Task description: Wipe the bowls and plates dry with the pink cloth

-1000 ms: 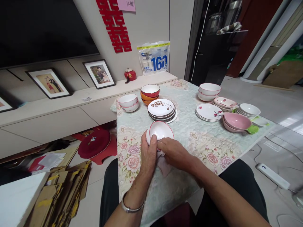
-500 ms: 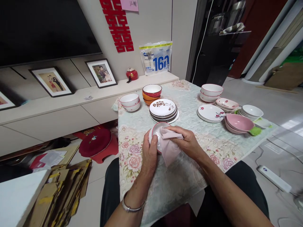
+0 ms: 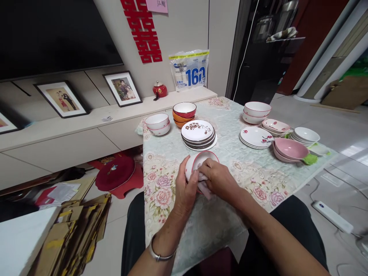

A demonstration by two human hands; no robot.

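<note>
My left hand point(image 3: 185, 186) is wrapped round the left side of a white bowl point(image 3: 207, 155) with a red rim, its thumb at the rim. The bowl is tilted, its inside turned toward my right. My right hand point(image 3: 220, 178) is closed on a pale pink cloth point(image 3: 204, 188) and presses it into the bowl; most of the cloth is hidden under the fingers. Just beyond the bowl stands a stack of brown-patterned plates point(image 3: 198, 132). Two white bowls point(image 3: 157, 123) are nested to its left, and red and orange bowls point(image 3: 184, 113) are stacked behind it.
On the right of the flowered tablecloth point(image 3: 162, 195) are white bowls point(image 3: 257, 111), flower-patterned plates point(image 3: 255, 137), pink leaf-shaped dishes point(image 3: 291, 148) and small white dishes point(image 3: 306, 135). A red stool point(image 3: 116, 172) and flattened cardboard point(image 3: 71, 234) lie left; a power strip point(image 3: 332, 217) is on the floor.
My right hand has moved in from the bowl's right edge, pushing the bunched cloth inside. The bowl has shifted slightly right and turned more toward my right hand.
</note>
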